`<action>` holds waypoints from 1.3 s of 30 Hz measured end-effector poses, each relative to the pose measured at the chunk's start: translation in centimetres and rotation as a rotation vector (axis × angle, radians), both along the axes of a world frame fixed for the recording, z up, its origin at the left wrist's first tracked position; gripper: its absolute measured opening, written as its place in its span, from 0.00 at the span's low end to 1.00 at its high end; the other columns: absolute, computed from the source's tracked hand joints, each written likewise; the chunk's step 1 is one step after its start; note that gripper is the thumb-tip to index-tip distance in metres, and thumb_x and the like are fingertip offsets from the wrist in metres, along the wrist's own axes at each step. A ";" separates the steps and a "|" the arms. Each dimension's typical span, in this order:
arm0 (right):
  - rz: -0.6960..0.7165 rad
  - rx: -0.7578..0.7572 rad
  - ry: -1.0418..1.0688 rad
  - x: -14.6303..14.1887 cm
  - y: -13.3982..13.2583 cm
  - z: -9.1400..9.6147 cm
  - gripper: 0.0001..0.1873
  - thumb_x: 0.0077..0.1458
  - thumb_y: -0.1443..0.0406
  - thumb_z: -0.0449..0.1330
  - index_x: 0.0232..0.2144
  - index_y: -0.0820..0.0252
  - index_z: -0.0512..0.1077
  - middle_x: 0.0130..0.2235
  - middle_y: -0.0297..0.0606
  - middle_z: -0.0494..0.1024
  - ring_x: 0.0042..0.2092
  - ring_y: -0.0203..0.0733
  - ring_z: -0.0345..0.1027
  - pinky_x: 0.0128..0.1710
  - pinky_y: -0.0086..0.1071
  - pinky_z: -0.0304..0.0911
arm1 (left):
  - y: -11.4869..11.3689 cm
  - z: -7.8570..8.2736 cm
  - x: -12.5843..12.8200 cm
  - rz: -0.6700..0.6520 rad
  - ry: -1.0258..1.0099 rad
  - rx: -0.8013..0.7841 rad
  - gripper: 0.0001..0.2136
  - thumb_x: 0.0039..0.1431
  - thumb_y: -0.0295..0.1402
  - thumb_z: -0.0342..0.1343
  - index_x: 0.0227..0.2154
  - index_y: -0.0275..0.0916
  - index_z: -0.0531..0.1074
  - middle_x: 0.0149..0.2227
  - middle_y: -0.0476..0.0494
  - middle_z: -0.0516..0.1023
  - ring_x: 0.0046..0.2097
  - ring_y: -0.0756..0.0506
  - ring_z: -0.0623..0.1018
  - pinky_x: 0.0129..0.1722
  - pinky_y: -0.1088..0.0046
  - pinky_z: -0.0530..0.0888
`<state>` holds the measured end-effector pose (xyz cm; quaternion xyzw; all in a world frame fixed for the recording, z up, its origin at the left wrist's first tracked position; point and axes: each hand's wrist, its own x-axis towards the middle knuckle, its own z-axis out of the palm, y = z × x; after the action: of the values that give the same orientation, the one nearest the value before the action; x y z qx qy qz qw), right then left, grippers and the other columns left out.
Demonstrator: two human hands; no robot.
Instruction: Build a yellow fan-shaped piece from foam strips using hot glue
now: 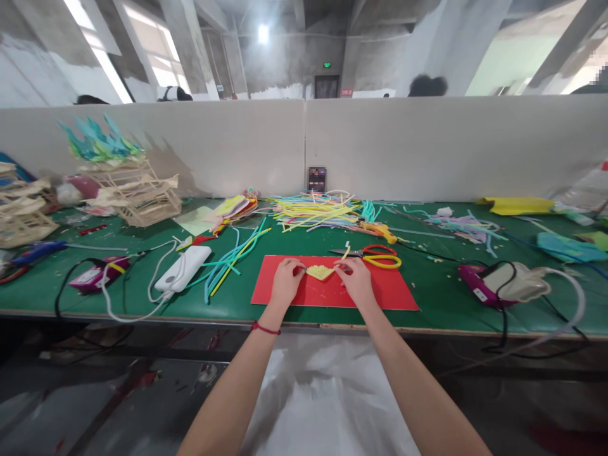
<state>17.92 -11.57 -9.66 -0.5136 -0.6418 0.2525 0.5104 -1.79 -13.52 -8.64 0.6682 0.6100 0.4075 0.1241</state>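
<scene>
A small yellow foam piece (320,272) lies on a red mat (380,288) at the near edge of the green table. My left hand (285,283) pinches its left side with curled fingers. On the other side, my right hand (355,282) grips its right edge, fingers closed. Scissors with red and yellow handles (377,255) lie just beyond my right hand, partly on the mat.
A pile of yellow and teal foam strips (313,212) sits behind the mat. A white power bank (183,268) with cables lies to the left, glue guns (494,282) to the right and left. Wooden stick models (137,193) stand far left. A white partition (408,145) closes the back.
</scene>
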 end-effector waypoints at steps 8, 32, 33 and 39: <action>0.206 0.264 -0.233 -0.5 -0.4 -0.2 0.08 0.56 0.62 0.58 0.30 0.55 0.77 0.34 0.38 0.72 0.37 0.40 0.69 0.41 0.35 0.67 | 0.1 -0.1 -0.1 -0.024 0.013 0.031 0.07 0.51 0.20 0.57 0.30 0.38 0.74 0.37 0.43 0.76 0.42 0.45 0.75 0.46 0.66 0.72; 0.293 0.181 -0.343 -0.8 -0.4 -0.1 0.06 0.55 0.66 0.58 0.31 0.55 0.76 0.35 0.38 0.73 0.39 0.41 0.69 0.45 0.38 0.66 | 0.3 -0.6 0.0 0.052 -0.002 0.036 0.07 0.51 0.19 0.56 0.28 0.37 0.74 0.40 0.42 0.73 0.44 0.44 0.74 0.48 0.63 0.72; 0.293 0.181 -0.339 -0.7 -0.4 -0.1 0.06 0.55 0.66 0.58 0.31 0.55 0.76 0.35 0.38 0.74 0.39 0.41 0.69 0.45 0.38 0.66 | 0.3 -0.6 0.0 0.060 -0.002 0.033 0.07 0.50 0.19 0.56 0.28 0.37 0.74 0.40 0.42 0.73 0.45 0.44 0.74 0.48 0.63 0.72; 0.292 0.183 -0.338 -0.8 -0.4 -0.1 0.06 0.56 0.65 0.58 0.32 0.56 0.76 0.35 0.38 0.73 0.40 0.41 0.69 0.45 0.38 0.65 | 0.0 -0.2 0.3 0.109 -0.023 0.011 0.05 0.52 0.20 0.57 0.28 0.36 0.74 0.42 0.39 0.73 0.46 0.43 0.74 0.49 0.63 0.71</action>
<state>17.15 -12.01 -9.77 -0.4019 -0.8059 0.1750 0.3980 -1.45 -13.51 -8.88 0.6299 0.6419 0.4245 0.1049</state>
